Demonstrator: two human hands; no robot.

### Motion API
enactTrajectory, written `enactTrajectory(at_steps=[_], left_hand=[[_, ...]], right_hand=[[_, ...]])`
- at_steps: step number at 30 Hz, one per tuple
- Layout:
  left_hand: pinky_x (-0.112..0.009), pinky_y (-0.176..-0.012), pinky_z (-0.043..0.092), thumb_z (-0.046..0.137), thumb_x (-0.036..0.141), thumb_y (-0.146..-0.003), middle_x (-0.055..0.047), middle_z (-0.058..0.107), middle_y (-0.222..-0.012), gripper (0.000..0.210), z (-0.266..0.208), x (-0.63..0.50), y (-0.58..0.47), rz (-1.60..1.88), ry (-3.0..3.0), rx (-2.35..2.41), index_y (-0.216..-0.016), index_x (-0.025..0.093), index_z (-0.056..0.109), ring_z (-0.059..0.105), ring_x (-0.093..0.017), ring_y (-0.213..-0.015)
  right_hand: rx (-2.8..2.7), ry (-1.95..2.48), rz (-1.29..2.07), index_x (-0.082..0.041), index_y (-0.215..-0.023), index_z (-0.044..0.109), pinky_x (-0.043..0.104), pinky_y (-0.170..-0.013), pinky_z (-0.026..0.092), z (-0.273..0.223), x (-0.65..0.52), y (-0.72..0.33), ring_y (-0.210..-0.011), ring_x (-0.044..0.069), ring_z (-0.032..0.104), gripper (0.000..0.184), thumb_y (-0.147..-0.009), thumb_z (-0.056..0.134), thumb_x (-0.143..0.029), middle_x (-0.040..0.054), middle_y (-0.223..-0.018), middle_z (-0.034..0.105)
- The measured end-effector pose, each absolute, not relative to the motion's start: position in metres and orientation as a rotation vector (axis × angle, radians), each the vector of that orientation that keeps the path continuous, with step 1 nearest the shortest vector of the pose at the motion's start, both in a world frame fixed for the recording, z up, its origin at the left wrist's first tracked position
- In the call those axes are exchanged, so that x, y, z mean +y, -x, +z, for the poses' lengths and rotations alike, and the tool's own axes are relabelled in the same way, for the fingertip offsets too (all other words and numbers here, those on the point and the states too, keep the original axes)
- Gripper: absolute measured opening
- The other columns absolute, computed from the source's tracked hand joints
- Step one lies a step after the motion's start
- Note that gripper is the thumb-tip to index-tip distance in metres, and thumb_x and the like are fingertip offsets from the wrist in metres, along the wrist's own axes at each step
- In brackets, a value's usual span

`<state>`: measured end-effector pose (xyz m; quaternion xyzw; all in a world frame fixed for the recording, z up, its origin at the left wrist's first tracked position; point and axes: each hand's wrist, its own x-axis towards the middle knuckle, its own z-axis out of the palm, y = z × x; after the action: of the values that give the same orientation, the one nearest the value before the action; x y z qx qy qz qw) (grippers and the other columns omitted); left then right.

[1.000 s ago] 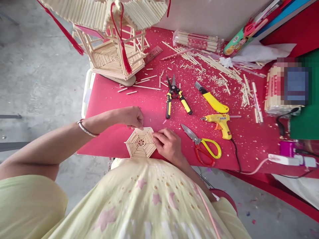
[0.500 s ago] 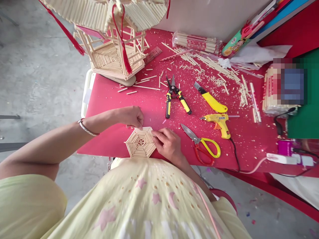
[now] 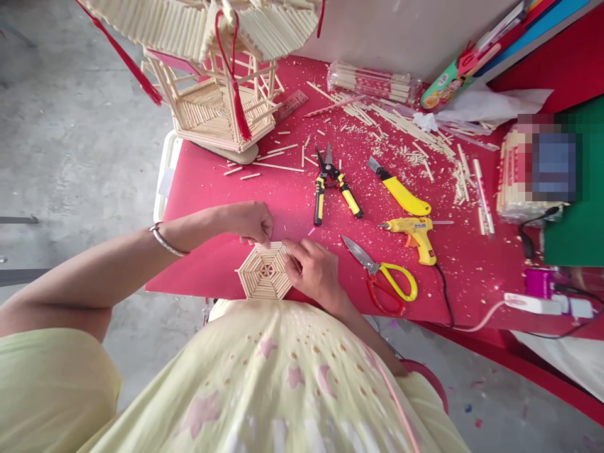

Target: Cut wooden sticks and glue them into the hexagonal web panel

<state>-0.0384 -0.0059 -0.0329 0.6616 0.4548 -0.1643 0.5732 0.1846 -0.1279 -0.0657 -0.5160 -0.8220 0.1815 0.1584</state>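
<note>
- One hexagonal stick panel [image 3: 267,274] lies at the tabletop's [image 3: 198,198] near edge, toward the left corner.
- The left hand [image 3: 257,223] is curled with its fingertips at the panel's far rim; the knuckles hide them, so whether they pinch anything I cannot tell.
- The right hand [image 3: 313,268] has bent fingers on the panel's right side, covering a corner; gripping or merely pressing, I cannot tell.
- The pavilion [image 3: 207,116] fills the far left corner, its roof cut off by the top of the view.
- A stick bundle [image 3: 508,173] toward the right edge is partly lost under a blurred patch [image 3: 555,165].
- The panel nearly meets the near edge, the shirt [image 3: 283,340] just beyond.
- Red surface runs from panel to left edge, crossed by the left forearm [image 3: 205,228].
- A gap separates the right hand from the scissors [image 3: 363,253]; snips [image 3: 319,198], knife [image 3: 406,195] and glue gun [image 3: 419,231] lie farther in.
</note>
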Motion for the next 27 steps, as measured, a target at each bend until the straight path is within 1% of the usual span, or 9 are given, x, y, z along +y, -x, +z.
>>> enactTrajectory(at_steps=[7,14,18,23,27], left_hand=[[-0.023,-0.048,0.037,0.074,0.031,-0.064,0.001,0.061,-0.050,0.012,-0.0304,-0.0058,0.0349,-0.412,-1.535,1.075,-0.062,0.020,0.071,0.055,-0.013,-0.047],[-0.024,-0.048,0.036,0.071,0.036,-0.069,-0.001,0.063,-0.054,0.018,-0.0352,-0.0050,0.0398,-0.390,-1.578,1.026,-0.060,0.020,0.069,0.055,-0.013,-0.047],[-0.024,-0.050,0.036,0.069,0.035,-0.069,-0.001,0.063,-0.057,0.015,-0.0326,-0.0061,0.0409,-0.382,-1.598,1.045,-0.065,0.020,0.071,0.055,-0.013,-0.052],[-0.023,-0.053,0.037,0.068,0.032,-0.067,0.001,0.058,-0.054,0.013,-0.0295,-0.0073,0.0377,-0.367,-1.638,1.059,-0.062,0.021,0.071,0.051,-0.013,-0.054],[-0.023,-0.055,0.038,0.070,0.030,-0.066,0.002,0.060,-0.052,0.010,-0.0324,-0.0075,0.0378,-0.350,-1.638,1.066,-0.063,0.021,0.074,0.052,-0.012,-0.053]], right_hand=[[-2.334,1.484,0.543,-0.030,-0.134,0.067,0.031,-0.071,0.042,-0.0682,-0.1295,-0.1847,-0.087,0.021,0.062,0.038,-0.096,0.059,-0.030,0.0043,-0.089,0.067],[-2.340,1.485,0.526,-0.030,-0.133,0.068,0.031,-0.071,0.041,-0.0667,-0.1289,-0.1840,-0.086,0.021,0.062,0.037,-0.096,0.059,-0.031,0.0038,-0.088,0.066],[-2.341,1.481,0.524,-0.030,-0.133,0.068,0.031,-0.071,0.041,-0.0672,-0.1293,-0.1846,-0.087,0.021,0.062,0.037,-0.097,0.059,-0.031,0.0043,-0.089,0.066],[-2.349,1.477,0.519,-0.030,-0.134,0.067,0.031,-0.072,0.042,-0.0691,-0.1300,-0.1849,-0.088,0.022,0.062,0.039,-0.096,0.059,-0.030,0.0044,-0.090,0.066],[-2.338,1.478,0.519,-0.030,-0.133,0.067,0.031,-0.072,0.042,-0.0685,-0.1307,-0.1845,-0.088,0.022,0.062,0.038,-0.096,0.059,-0.030,0.0046,-0.089,0.067]])
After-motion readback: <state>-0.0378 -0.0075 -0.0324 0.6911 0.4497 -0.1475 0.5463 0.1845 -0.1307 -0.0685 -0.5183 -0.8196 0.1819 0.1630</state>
